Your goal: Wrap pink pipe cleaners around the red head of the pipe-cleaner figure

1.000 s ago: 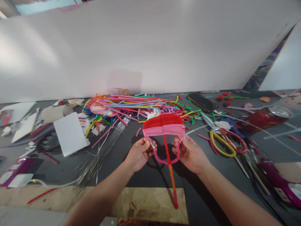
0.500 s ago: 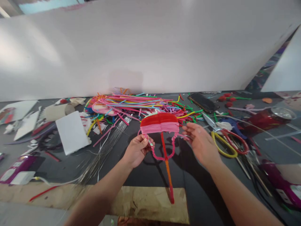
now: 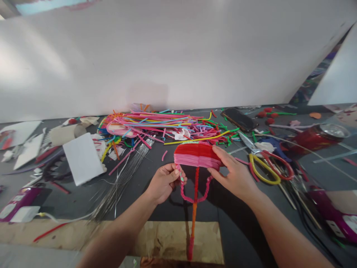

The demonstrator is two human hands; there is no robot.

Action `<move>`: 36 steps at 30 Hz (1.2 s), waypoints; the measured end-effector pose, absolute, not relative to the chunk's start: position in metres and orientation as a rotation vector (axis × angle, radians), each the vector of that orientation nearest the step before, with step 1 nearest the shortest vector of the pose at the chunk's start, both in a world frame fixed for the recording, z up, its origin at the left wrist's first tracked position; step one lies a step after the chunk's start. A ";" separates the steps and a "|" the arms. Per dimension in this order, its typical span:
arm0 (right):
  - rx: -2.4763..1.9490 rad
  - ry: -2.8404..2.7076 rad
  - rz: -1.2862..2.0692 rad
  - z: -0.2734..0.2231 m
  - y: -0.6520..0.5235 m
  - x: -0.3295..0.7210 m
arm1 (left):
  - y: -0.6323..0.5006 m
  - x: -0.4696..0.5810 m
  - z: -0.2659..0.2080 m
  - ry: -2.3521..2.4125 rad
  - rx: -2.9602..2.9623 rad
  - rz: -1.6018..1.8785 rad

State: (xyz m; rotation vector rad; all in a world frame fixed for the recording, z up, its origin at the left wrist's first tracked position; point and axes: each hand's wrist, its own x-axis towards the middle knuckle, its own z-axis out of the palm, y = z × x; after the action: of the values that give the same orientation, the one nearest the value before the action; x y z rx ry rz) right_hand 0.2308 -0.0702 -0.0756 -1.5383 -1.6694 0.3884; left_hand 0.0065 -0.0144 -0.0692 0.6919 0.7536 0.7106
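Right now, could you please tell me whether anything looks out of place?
Slightly: a red pipe cleaner lies by itself at the near left, apart from the main pile of pipe cleaners, so it looks stray.

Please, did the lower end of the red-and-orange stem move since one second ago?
Yes: the stem's lower end moved left in the view, farther from the right edge of the tan strip.

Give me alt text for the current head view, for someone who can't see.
A left hand and a right hand hold a red-and-pink craft piece over a dark table, the left pinching its pink loop, the right its right edge; a red-and-orange stem extends below. Behind lies a pile of colourful strips, with scissors to the right.
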 end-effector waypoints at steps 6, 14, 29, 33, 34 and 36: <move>-1.554 -1.668 0.259 -0.080 -0.069 0.230 | -0.015 0.007 -0.069 0.754 0.725 0.709; -1.456 -1.754 0.469 -0.080 -0.071 0.240 | -0.007 0.003 -0.069 0.754 0.673 0.773; -1.412 -2.010 0.229 -0.080 -0.073 0.247 | -0.006 0.002 -0.070 0.780 0.657 0.776; -1.399 -2.033 0.216 -0.079 -0.073 0.249 | -0.006 0.002 -0.070 0.776 0.654 0.772; -1.393 -2.042 0.218 -0.079 -0.073 0.250 | -0.006 0.002 -0.071 0.775 0.655 0.770; -1.384 -2.050 0.216 -0.079 -0.073 0.250 | -0.006 0.002 -0.071 0.774 0.653 0.770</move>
State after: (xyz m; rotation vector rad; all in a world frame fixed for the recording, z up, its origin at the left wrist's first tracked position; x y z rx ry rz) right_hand 0.2504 -0.0732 -0.0794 -1.3837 -2.0500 0.2157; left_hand 0.0020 -0.0056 -0.0705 0.6526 0.7742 0.7702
